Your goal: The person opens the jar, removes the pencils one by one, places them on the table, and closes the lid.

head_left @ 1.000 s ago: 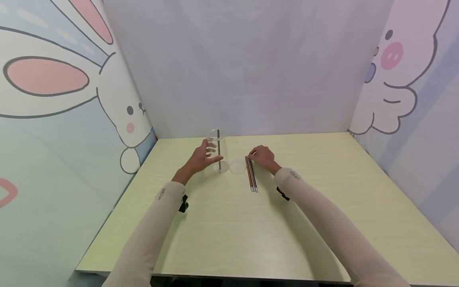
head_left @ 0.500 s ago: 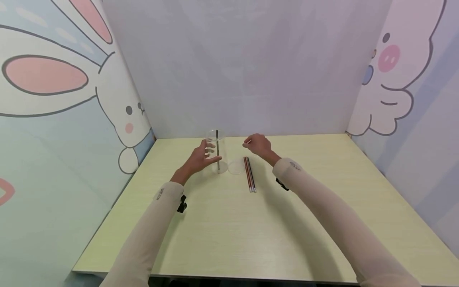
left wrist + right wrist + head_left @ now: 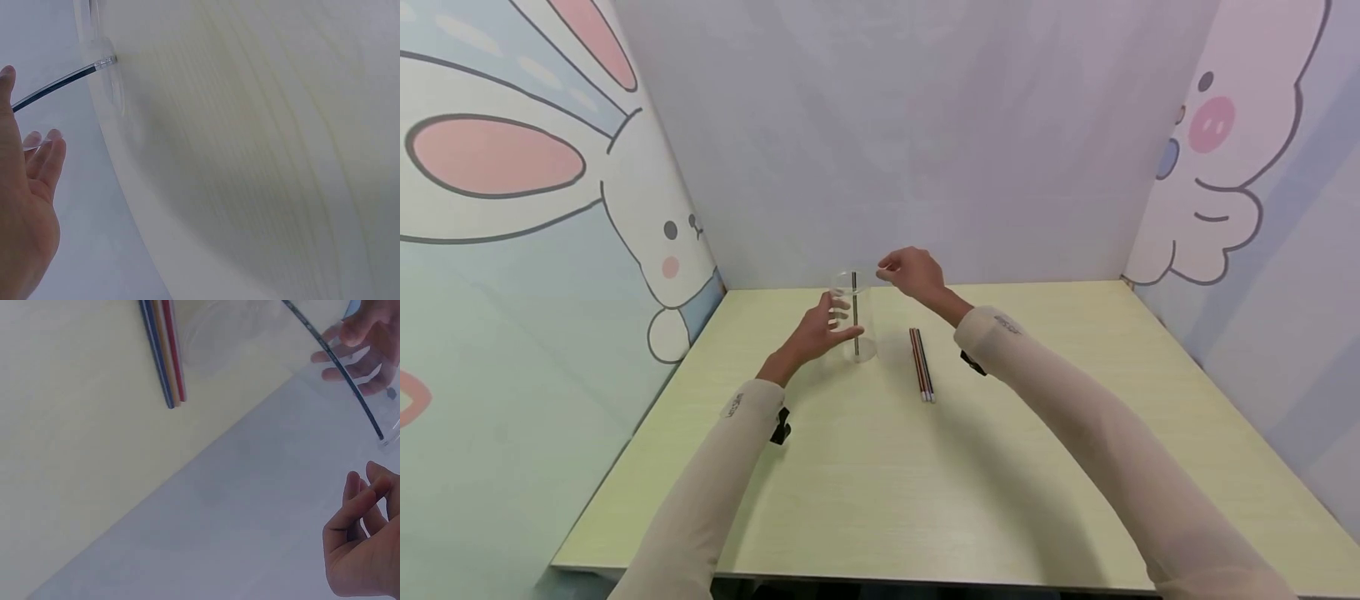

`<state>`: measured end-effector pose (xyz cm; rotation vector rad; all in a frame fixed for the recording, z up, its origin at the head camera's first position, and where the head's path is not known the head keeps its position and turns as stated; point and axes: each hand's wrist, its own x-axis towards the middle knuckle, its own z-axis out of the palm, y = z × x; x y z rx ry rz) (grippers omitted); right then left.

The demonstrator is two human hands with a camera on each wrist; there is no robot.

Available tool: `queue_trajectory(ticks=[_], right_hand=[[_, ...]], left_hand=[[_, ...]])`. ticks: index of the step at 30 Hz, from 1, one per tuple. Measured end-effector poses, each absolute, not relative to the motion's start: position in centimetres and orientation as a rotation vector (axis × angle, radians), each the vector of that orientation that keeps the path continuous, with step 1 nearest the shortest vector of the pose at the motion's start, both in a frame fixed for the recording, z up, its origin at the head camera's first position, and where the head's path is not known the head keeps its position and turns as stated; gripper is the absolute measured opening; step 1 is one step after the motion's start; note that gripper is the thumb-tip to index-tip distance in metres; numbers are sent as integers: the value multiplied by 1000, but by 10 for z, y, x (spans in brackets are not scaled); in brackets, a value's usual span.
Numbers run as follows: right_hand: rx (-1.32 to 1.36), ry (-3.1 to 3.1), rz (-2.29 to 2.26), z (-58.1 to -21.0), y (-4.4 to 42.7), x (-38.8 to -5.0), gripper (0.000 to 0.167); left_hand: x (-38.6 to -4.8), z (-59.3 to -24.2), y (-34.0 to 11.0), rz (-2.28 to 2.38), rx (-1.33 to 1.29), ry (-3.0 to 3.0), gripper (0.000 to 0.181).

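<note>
My left hand [image 3: 818, 333] holds a tall clear cylinder [image 3: 868, 312] standing upright near the table's back edge, thumb and fingers curled round its wall. Inside it stands one dark striped pencil [image 3: 855, 308]; its metal-collared end shows at the base in the left wrist view. My right hand [image 3: 913, 271] is raised just right of the cylinder's top rim. Its fingers are loosely bent, thumb near the index finger, and nothing shows between them in the right wrist view. Three pencils [image 3: 922, 367], reddish, tan and dark, lie side by side to the cylinder's right.
A clear round disc [image 3: 215, 337] lies flat between the cylinder and the loose pencils, faint in the right wrist view. The pale wooden table [image 3: 850, 483] meets a plain back wall [image 3: 910, 150]. Cartoon-printed walls close off the left and right sides.
My right hand has left the far ends of the loose pencils, risen, and moved left to the cylinder's top. The left hand, cylinder and pencils stay in place.
</note>
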<state>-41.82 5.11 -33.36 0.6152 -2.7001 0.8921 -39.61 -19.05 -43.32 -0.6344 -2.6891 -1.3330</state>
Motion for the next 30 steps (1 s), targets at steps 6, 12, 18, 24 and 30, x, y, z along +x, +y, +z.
queue_trajectory(ticks=[6, 12, 18, 24, 30], right_hand=[[665, -2658, 898, -327, 35, -414, 27], [707, -2634, 922, -320, 23, -412, 24], [721, -2698, 891, -316, 14, -410, 26], [745, -2754, 791, -316, 9, -409, 28], [743, -2757, 779, -316, 7, -407, 26]], left_hand=[[-394, -433, -192, -1350, -638, -2699, 81], [-394, -431, -192, -1360, -646, -2700, 84], [-396, -431, -190, -1347, -657, -2694, 81], [-393, -431, -190, -1353, -642, -2695, 77], [-393, -430, -190, -1363, -640, -2692, 77]])
